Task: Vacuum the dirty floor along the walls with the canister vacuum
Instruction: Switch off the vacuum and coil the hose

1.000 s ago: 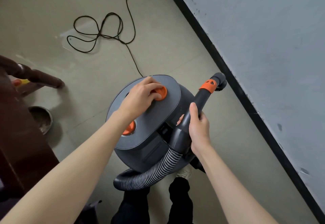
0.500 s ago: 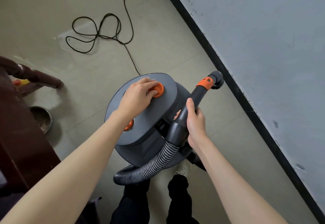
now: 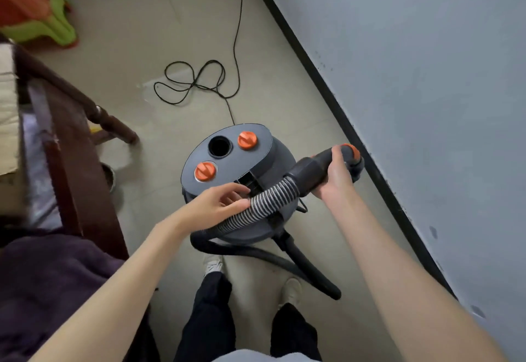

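Two hands are working at the vacuum (image 3: pixel 242 179), which is sitting on the floor (image 3: pixel 284 100) close beside the wall (image 3: pixel 427 77) and its black baseboard (image 3: pixel 327 85). The right hand (image 3: pixel 336 176) is gripping the dark wand (image 3: pixel 313 168) at the end of the hose (image 3: pixel 267 202), fingers wrapped tight round it just behind the orange collar (image 3: pixel 353 151), and is holding the nozzle end out toward the baseboard. The left hand (image 3: pixel 219 205) is reaching in over the near edge of the vacuum's top, its fingers loosely spread and slightly bent, the fingertips touching or nearly touching the ribbed hose where it is crossing the body; whether they are actually pinching it is hard to tell. Two orange knobs (image 3: pixel 247 139) are showing on the flat grey lid, with a round black port (image 3: pixel 219 147) lying between them. The hose is looping down round the near side of the vacuum and trailing across the floor past the person's shoes (image 3: pixel 291 290). A thin black cord (image 3: pixel 196 82) is running from the far side of the vacuum, lying in loose coils and then heading off along the wall. On the left, dark wooden furniture (image 3: pixel 71 139) is standing with a metal bowl (image 3: pixel 109 175) beneath it, and a green and orange stool (image 3: pixel 42 20) is sitting in the far corner.
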Tool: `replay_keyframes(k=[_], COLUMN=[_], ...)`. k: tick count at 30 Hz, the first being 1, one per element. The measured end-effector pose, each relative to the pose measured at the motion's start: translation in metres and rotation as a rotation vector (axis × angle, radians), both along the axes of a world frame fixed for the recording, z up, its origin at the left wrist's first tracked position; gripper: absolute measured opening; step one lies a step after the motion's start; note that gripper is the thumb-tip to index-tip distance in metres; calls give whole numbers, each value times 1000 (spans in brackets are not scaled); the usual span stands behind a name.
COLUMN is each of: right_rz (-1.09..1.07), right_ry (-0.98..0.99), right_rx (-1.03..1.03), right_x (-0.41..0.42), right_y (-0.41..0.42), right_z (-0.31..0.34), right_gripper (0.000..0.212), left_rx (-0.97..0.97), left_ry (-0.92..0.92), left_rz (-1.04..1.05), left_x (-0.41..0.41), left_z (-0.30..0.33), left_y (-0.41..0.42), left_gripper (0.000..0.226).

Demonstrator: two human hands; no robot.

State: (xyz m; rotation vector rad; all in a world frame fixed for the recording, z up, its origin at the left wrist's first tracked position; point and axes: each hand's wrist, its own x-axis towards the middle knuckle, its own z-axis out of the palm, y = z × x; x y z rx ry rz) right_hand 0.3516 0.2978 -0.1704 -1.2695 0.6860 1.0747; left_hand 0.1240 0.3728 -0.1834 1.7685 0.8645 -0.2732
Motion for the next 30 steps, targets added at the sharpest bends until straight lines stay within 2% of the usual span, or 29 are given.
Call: replay_keyframes(k=[2, 5, 8, 10, 15, 17, 19, 20, 23, 25, 27, 30], right_rz=[-34, -53, -23, 43, 198, 406, 807, 1011, 1592, 1816, 1854, 1903], right_ry=[61, 89, 16, -49, -217, -427, -782, -964, -1385, -1503, -1549, -1498], right_rx=[18, 27, 25, 16, 18, -56, -217, -264, -151, -72, -20, 110], right_x=[15, 35, 41, 42, 36, 28, 22, 21, 16, 19, 26, 36], right_y=[-22, -53, -78, -92, -113, -121, -133, -138, -151, -153, -146, -134], right_z=[9, 9, 8, 11, 18, 18, 11, 8, 0, -9, -14, -21], right_gripper=[44, 56, 57, 54, 27, 36, 52, 53, 56, 64, 50, 35], left_rx=[-7, 101, 202, 257, 379, 374, 350, 350, 384, 390, 395, 384], left_ry=[64, 166, 146, 91, 11, -15, -27, -23, -2, 5, 7, -18], left_rz=[-21, -94, -112, -90, -126, -129, -126, -130, -124, -96, -52, 52], left_x=[-14, -21, -12, -5, 15, 26, 34, 38, 48, 52, 55, 58], left_z=[9, 10, 13, 17, 28, 29, 29, 28, 23, 20, 15, 5], left_y=[-20, -53, -82, -94, -109, -114, -120, -122, -127, -131, -135, -144], left_gripper=[56, 44, 39, 37, 35, 36, 36, 36, 37, 37, 36, 37])
